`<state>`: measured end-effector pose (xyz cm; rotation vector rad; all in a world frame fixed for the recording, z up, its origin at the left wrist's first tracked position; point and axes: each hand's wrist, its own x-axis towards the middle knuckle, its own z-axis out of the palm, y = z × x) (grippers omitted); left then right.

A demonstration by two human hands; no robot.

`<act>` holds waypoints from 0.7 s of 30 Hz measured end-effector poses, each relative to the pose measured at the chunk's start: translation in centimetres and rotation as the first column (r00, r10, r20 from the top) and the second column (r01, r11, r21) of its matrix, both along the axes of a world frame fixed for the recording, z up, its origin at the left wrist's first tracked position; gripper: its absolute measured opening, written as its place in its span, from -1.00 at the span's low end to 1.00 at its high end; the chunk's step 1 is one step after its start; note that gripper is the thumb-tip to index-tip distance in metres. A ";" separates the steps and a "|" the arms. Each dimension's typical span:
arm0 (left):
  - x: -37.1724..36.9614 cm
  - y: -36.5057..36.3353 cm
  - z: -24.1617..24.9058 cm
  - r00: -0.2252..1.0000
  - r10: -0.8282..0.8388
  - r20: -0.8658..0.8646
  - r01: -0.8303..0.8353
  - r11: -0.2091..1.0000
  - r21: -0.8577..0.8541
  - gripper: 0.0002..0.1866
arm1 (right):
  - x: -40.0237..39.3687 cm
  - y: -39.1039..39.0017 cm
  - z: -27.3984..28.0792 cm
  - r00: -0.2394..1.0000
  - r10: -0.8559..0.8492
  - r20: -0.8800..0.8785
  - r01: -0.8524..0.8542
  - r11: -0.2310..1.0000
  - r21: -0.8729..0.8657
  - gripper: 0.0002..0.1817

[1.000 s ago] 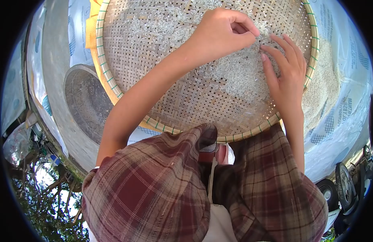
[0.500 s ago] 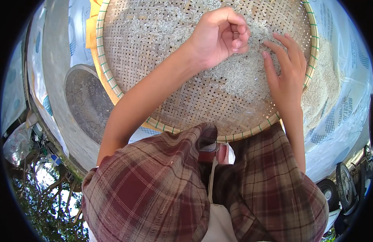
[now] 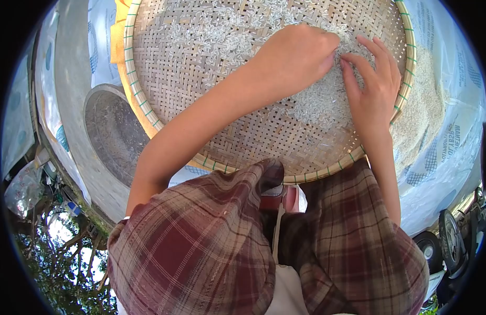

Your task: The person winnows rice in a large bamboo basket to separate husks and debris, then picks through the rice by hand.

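A round woven bamboo tray (image 3: 180, 89) with a green-stitched rim rests against my knees. White rice grains (image 3: 316, 107) lie across it, thickest near its middle and right. Over the rice, my left hand (image 3: 300, 58) is turned back-up with its fingers curled closed; whatever they hold, if anything, is hidden beneath. My right hand (image 3: 373, 86) is just to its right, fingers apart and slightly bent, with the fingertips at the edge of the grains. The two hands are close but do not overlap.
A grey stone-like basin (image 3: 114, 136) stands left of the tray. Beyond the rim on the right, a pile of pale grain (image 3: 421, 110) lies on printed plastic sheeting (image 3: 447, 173). An orange cloth (image 3: 118, 39) shows under the tray's left side. Wheels (image 3: 450, 239) are at lower right.
My left hand has turned from showing its curled fingers to back-up, moving lower and slightly right toward the right hand. The right hand has shifted only slightly.
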<state>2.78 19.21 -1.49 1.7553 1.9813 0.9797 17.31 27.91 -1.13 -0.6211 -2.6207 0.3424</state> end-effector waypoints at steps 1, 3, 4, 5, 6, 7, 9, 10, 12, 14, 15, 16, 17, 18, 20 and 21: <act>0.0 0.0 0.1 0.999 -0.007 -0.031 0.005 0.999 -0.041 -0.88 | -0.1 0.0 0.0 1.000 -0.003 0.000 0.003 1.000 0.004 -0.90; 0.3 0.0 0.1 0.998 -0.008 -0.065 0.006 1.000 -0.029 -0.88 | -0.2 0.0 0.0 1.000 -0.006 -0.001 0.006 1.000 0.009 -0.91; 0.4 0.1 0.1 0.995 -0.008 -0.098 0.007 1.000 -0.015 -0.89 | -0.2 0.0 0.0 1.000 -0.011 -0.001 0.011 1.000 0.010 -0.90; 0.4 0.1 0.3 0.995 -0.010 -0.098 0.008 1.000 -0.015 -0.89 | -0.2 0.0 0.0 1.000 -0.015 -0.001 0.015 1.000 0.011 -0.90; 0.5 0.2 0.5 0.994 -0.012 -0.111 0.007 0.999 -0.041 -0.89 | -0.3 0.0 -0.1 1.000 -0.017 -0.001 0.017 1.000 0.011 -0.90; 0.5 0.2 0.6 0.992 -0.013 -0.124 0.004 0.998 -0.067 -0.89 | -0.3 0.0 -0.1 1.000 -0.016 -0.007 0.016 1.000 0.003 -0.90; 0.3 0.2 0.4 0.995 -0.007 -0.103 0.003 0.999 -0.041 -0.89 | -0.4 0.1 -0.2 1.000 -0.014 -0.013 0.014 1.000 -0.006 -0.90; 0.2 0.2 0.3 0.997 -0.002 -0.083 0.001 1.000 -0.016 -0.88 | -0.5 0.1 -0.2 1.000 -0.013 -0.014 0.013 1.000 -0.014 -0.90; -0.1 0.0 0.6 1.000 0.015 -0.025 -0.015 0.999 -0.034 -0.88 | -0.6 0.3 -0.3 1.000 -0.013 -0.016 0.013 1.000 -0.021 -0.91; -0.3 0.0 0.8 0.999 0.031 0.034 -0.029 0.998 -0.055 -0.87 | -0.6 0.3 -0.3 0.999 0.002 -0.036 -0.004 0.999 -0.053 -0.90; -0.3 0.0 0.9 0.999 0.036 0.041 -0.034 0.998 -0.046 -0.87 | -0.6 0.3 -0.4 0.999 0.001 -0.035 -0.003 0.999 -0.054 -0.90; -0.3 0.0 0.9 0.998 0.041 0.048 -0.039 0.999 -0.037 -0.87 | -0.6 0.3 -0.4 0.999 -0.002 -0.033 0.000 0.999 -0.054 -0.90; -0.2 0.0 0.8 0.998 0.040 0.049 -0.038 0.999 -0.037 -0.87 | -0.6 0.3 -0.4 0.999 -0.005 -0.032 0.003 0.999 -0.054 -0.89; -0.2 0.1 0.6 0.999 0.025 0.047 -0.024 1.000 -0.014 -0.87 | -0.6 0.3 -0.4 0.999 -0.005 -0.031 0.004 0.999 -0.054 -0.89; -0.2 0.2 0.4 0.999 0.010 0.045 -0.011 1.000 0.010 -0.87 | -0.6 0.3 -0.4 0.999 -0.001 -0.053 -0.002 0.998 -0.056 -0.89; -0.3 0.2 0.3 0.999 0.018 0.038 -0.019 1.000 0.018 -0.87 | -0.6 0.3 -0.5 0.999 -0.001 -0.053 -0.002 0.998 -0.056 -0.89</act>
